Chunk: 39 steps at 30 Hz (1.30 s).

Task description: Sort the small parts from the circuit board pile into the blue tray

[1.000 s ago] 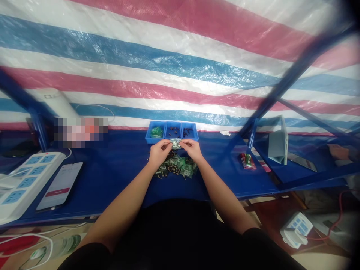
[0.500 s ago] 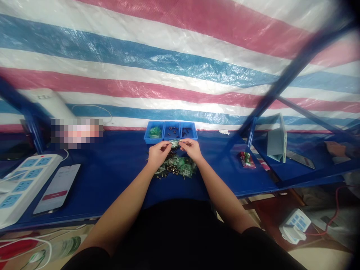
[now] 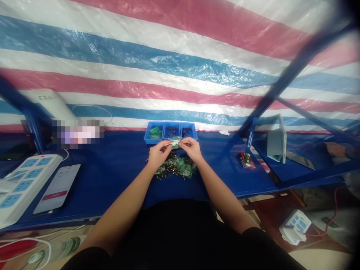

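A small clear plastic bag (image 3: 174,141) is stretched between my two hands, just in front of the blue bins. My left hand (image 3: 159,153) pinches its left edge, and the fingers of my right hand (image 3: 191,147) are closed on its right edge. What the bag contains is too small to make out. Below the hands lies a pile of green-tinted plastic bags and loose screws (image 3: 176,167) on the blue table. Behind them stands a blue three-compartment bin (image 3: 154,141). Green bags (image 3: 155,132) fill its left compartment; small dark screws (image 3: 172,131) lie in the other two.
On the left are a white power strip (image 3: 28,180) and a phone (image 3: 57,187). A small red box (image 3: 247,159) sits to the right, near a blue metal frame post (image 3: 251,131) and a tablet in a stand (image 3: 277,140). A striped tarp (image 3: 168,86) hangs behind.
The bag between my hands has risen slightly and shows more of its face. Both hands have barely moved and still grip it.
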Tool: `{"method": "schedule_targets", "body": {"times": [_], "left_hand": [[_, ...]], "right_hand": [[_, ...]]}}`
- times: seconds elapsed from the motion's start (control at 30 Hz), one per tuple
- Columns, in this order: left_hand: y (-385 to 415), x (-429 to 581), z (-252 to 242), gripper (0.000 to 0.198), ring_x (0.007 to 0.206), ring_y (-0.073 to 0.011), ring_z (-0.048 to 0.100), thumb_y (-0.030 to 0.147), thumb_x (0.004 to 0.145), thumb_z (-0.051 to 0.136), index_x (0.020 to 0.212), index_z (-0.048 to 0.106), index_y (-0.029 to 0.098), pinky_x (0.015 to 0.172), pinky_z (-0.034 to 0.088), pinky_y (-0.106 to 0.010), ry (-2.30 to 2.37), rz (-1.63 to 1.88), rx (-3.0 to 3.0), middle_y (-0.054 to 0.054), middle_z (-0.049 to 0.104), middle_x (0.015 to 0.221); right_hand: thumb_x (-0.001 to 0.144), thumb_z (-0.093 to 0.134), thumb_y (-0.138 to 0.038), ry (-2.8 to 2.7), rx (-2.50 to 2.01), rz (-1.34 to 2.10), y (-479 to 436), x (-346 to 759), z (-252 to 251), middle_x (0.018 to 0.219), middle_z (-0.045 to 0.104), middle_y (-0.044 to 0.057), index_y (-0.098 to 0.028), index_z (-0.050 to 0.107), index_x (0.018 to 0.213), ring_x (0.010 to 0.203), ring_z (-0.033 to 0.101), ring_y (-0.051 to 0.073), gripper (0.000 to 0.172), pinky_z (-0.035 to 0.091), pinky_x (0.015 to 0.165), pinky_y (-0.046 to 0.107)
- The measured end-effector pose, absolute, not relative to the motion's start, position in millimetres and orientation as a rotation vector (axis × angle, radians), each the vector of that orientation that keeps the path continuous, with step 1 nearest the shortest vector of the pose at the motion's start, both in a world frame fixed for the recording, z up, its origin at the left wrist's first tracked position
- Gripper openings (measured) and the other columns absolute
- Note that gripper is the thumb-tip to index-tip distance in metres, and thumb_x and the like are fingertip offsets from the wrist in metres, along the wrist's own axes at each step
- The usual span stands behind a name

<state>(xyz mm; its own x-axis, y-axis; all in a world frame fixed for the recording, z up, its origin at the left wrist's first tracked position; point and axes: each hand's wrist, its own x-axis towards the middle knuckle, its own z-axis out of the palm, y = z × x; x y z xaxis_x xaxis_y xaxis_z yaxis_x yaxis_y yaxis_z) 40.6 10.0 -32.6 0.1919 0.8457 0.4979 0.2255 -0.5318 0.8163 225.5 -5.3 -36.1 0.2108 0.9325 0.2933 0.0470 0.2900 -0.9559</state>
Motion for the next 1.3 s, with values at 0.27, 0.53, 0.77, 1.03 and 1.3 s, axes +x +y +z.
{"method": "schedule_targets", "body": {"times": [0.27,0.53,0.77,1.03,1.3], "left_hand": [[12.1,41.4,-36.9,0.029,0.072,-0.0181,0.069,0.042,0.082,0.062,0.101,0.068,0.021,0.067,0.055,-0.029,1.032,1.356,1.869,-0.006,0.073,0.090],[7.8,39.8,-26.3,0.050,0.065,-0.0142,0.064,0.041,0.081,0.065,0.126,0.054,0.022,0.065,0.052,-0.026,1.061,1.338,1.844,-0.003,0.071,0.087],[7.3,39.5,-26.1,0.044,0.063,-0.0134,0.060,0.044,0.082,0.062,0.119,0.060,0.021,0.065,0.052,-0.026,1.023,1.272,1.924,-0.002,0.070,0.082],[10.0,40.3,-30.6,0.033,0.059,-0.0125,0.058,0.042,0.081,0.063,0.105,0.067,0.020,0.059,0.048,-0.024,0.959,1.194,1.974,-0.002,0.069,0.077],[8.2,41.6,-28.6,0.024,0.059,-0.0124,0.060,0.041,0.083,0.063,0.079,0.065,0.017,0.058,0.048,-0.023,0.968,1.294,1.816,0.000,0.065,0.065]], "right_hand": [[0.064,0.077,-0.047,-1.163,-1.107,0.913,-5.5,224.8,-33.9,0.075,0.069,0.001,-0.022,0.059,0.089,0.069,0.066,0.017,0.039,0.052,0.070,0.031],[0.069,0.075,-0.044,-1.189,-1.079,0.883,-6.5,225.5,-35.4,0.078,0.070,0.003,-0.021,0.067,0.094,0.071,0.065,0.017,0.034,0.051,0.068,0.030],[0.070,0.074,-0.046,-1.188,-1.069,0.852,-7.6,224.5,-33.3,0.081,0.069,0.003,-0.022,0.069,0.096,0.074,0.065,0.018,0.036,0.052,0.071,0.032],[0.070,0.075,-0.044,-1.224,-1.005,0.844,-9.1,222.8,-32.2,0.080,0.069,0.002,-0.022,0.067,0.105,0.075,0.064,0.017,0.042,0.052,0.072,0.031],[0.074,0.073,-0.042,-1.212,-0.938,0.859,-9.3,220.4,-30.8,0.098,0.071,0.005,-0.024,0.061,0.118,0.083,0.066,0.018,0.049,0.054,0.073,0.032]]}}
